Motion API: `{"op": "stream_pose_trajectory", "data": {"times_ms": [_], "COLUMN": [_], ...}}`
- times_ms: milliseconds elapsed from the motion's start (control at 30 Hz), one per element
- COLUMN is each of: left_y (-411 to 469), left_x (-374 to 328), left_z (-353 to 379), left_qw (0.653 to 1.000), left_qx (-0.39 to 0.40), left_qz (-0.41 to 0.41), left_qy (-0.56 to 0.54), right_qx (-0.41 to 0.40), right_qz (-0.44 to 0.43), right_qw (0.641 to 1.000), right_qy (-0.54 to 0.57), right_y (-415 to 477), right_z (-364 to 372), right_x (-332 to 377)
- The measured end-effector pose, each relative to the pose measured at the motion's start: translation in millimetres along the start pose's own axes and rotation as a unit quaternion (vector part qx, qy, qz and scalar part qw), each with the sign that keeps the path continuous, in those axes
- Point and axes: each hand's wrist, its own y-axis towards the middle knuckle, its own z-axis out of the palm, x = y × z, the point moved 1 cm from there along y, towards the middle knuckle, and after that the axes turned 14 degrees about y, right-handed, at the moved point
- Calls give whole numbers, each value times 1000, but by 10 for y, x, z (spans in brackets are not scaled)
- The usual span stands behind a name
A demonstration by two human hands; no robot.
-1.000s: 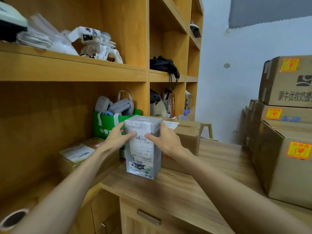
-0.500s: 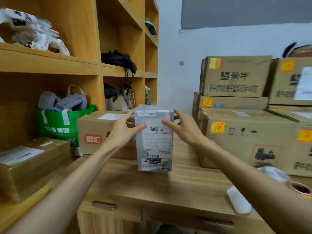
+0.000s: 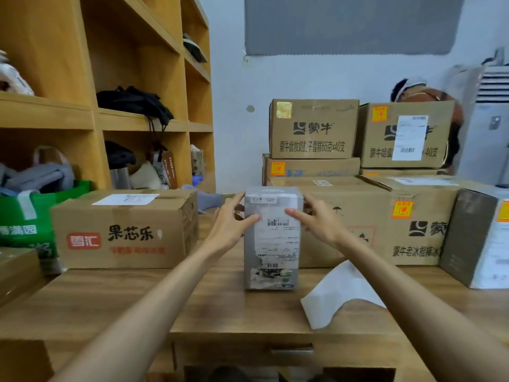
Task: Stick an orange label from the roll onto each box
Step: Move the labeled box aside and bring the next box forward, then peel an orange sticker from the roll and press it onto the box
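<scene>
A tall grey parcel (image 3: 271,260) wrapped in plastic, with a white shipping label on its front, stands upright on the wooden desk (image 3: 137,299). My left hand (image 3: 231,224) grips its upper left side and my right hand (image 3: 316,221) its upper right side. I see no orange label on the faces that show. Stacked cardboard boxes (image 3: 314,129) behind and to the right carry orange labels (image 3: 402,209). The label roll is not in view.
A brown box with red and black print (image 3: 124,230) sits at the left, a green bag (image 3: 24,216) beside it. White backing paper (image 3: 336,293) lies right of the parcel. Wooden shelves (image 3: 110,119) fill the left. A dark box (image 3: 476,238) stands far right.
Both hands have carried the grey parcel from the left, by the shelves and the green bag, rightward to the middle of the desk in front of the stacked boxes. The view swung right with it.
</scene>
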Motion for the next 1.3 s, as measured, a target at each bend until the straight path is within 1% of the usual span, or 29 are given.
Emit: {"op": "stream_pose_trajectory", "data": {"times_ms": [100, 233, 333, 400, 467, 533, 600, 633, 667, 733, 800, 867, 933, 1000, 1067, 1133, 1200, 1300], "left_y": [-35, -74, -52, -55, -70, -81, -94, -89, -98, -131, -210, -307, -402, -487, -557, -596, -611, -615], "left_x": [47, 55, -9, -74, -157, -254, -403, -476, -572, -725, -880, -1003, -1070, -1097, -1102, -1102, -1098, -1058], "left_z": [92, 98, 40, -5, -47, -37, 50, 134, 232, 494, 803, 1141, 1494, 1809, 2056, 2238, 2337, 2413], "left_qw": [1000, 1000, 997, 992, 978, 942, 906, 895, 891, 898, 914, 923, 924, 922, 923, 927, 934, 943], "left_qx": [-3, 2, 4, -25, -88, -157, -191, -191, -179, -119, -34, 50, 130, 184, 216, 229, 247, 266], "left_qz": [2, 4, 10, 17, 67, 161, 247, 282, 306, 332, 322, 301, 284, 274, 255, 235, 201, 165], "left_qy": [-5, 23, 78, 119, 176, 251, 287, 288, 283, 263, 245, 236, 219, 201, 193, 182, 160, 111], "right_qx": [-5, -15, -11, -7, -19, -32, -41, -44, -45, -40, -30, -15, 8, 29, 37, 29, 22, 34], "right_qz": [2, -12, -8, 0, 11, 21, 14, 11, 11, 19, 48, 94, 145, 161, 162, 152, 146, 142], "right_qw": [1000, 1000, 1000, 999, 996, 992, 990, 988, 985, 979, 972, 964, 953, 946, 945, 949, 951, 955], "right_qy": [-9, -14, -22, -42, -87, -117, -137, -150, -165, -199, -227, -250, -267, -280, -281, -276, -271, -257], "right_y": [-16, -45, -42, -52, -84, -154, -263, -344, -420, -576, -751, -936, -1130, -1278, -1381, -1445, -1477, -1498], "right_z": [1, 27, -1, -65, -171, -306, -477, -575, -677, -906, -1146, -1350, -1488, -1559, -1581, -1576, -1555, -1508], "right_x": [-96, -121, -122, -150, -184, -207, -203, -186, -187, -251, -380, -524, -635, -724, -794, -865, -952, -1053]}}
